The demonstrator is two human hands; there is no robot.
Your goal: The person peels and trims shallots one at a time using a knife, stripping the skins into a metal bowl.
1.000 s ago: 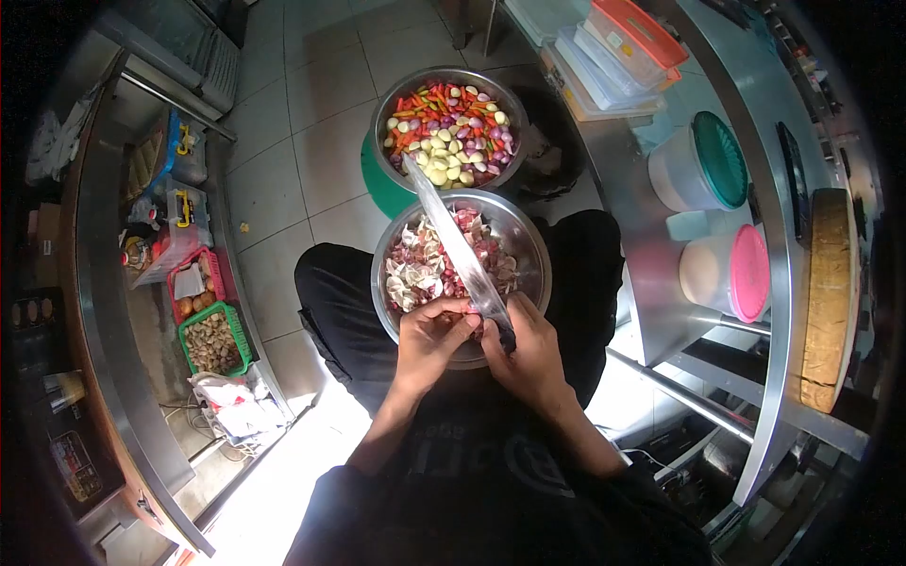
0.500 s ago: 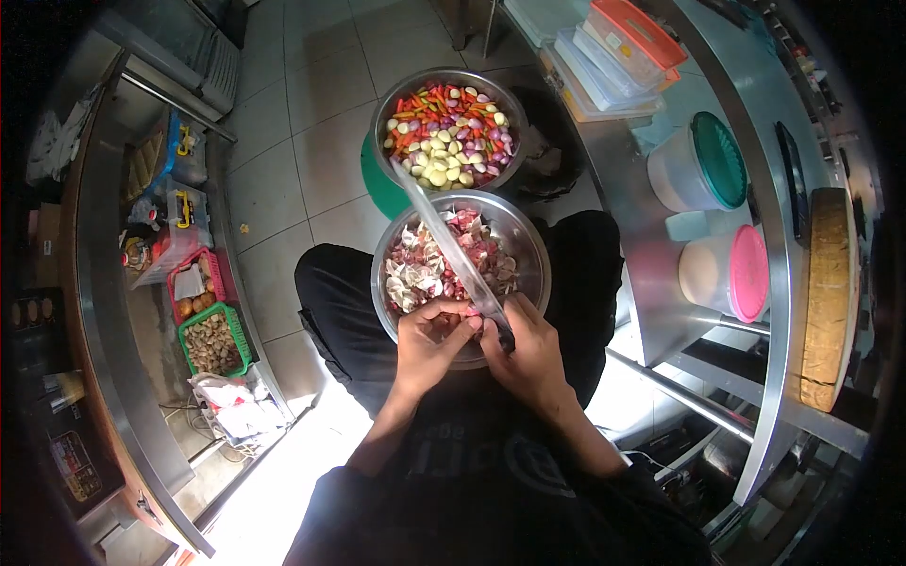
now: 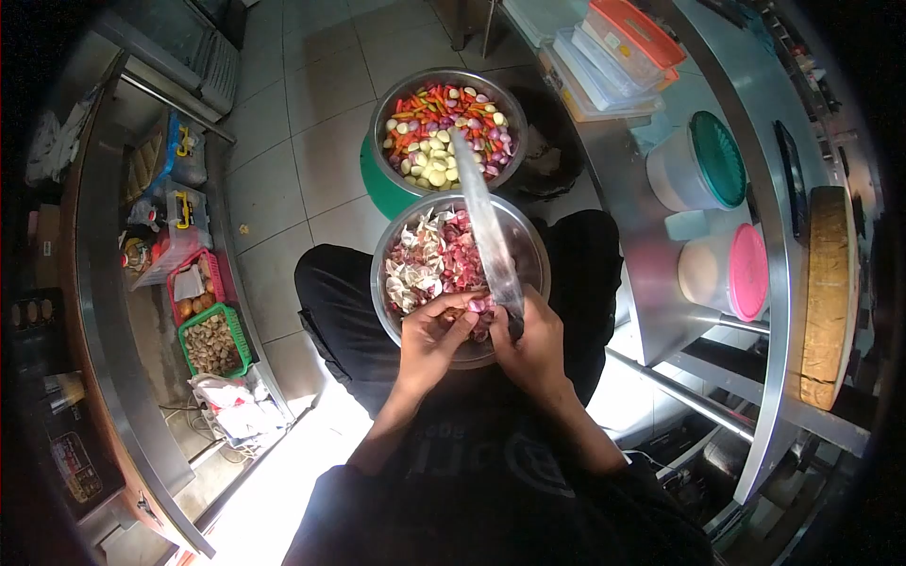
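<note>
In my right hand point(image 3: 534, 341) is a long knife point(image 3: 488, 236), gripped near its handle, with the blade slanting up and away over the bowls. My left hand point(image 3: 436, 338) pinches a small pinkish shallot point(image 3: 479, 305) close beside the blade's lower end. Both hands are over the near rim of a steel bowl point(image 3: 540, 274) in my lap, which holds pale garlic skins point(image 3: 412, 269) and reddish shallot skins point(image 3: 462, 264). Beyond it stands a second steel bowl point(image 3: 380, 127) with red and orange chilies point(image 3: 444, 97), peeled garlic cloves point(image 3: 436, 162) and purple shallots point(image 3: 497, 141).
A green round object point(image 3: 379, 184) shows under the far bowl. Left, a low shelf holds a green basket point(image 3: 247, 351) of small pale-brown pieces and a red basket point(image 3: 219, 274). Right, a steel shelf carries tubs with a green lid point(image 3: 719, 160) and a pink lid point(image 3: 748, 272).
The knife blade has swung to the right and stands steeper, its tip now over the far bowl's middle. My right hand has turned slightly, and the shallot shows more between my left fingers.
</note>
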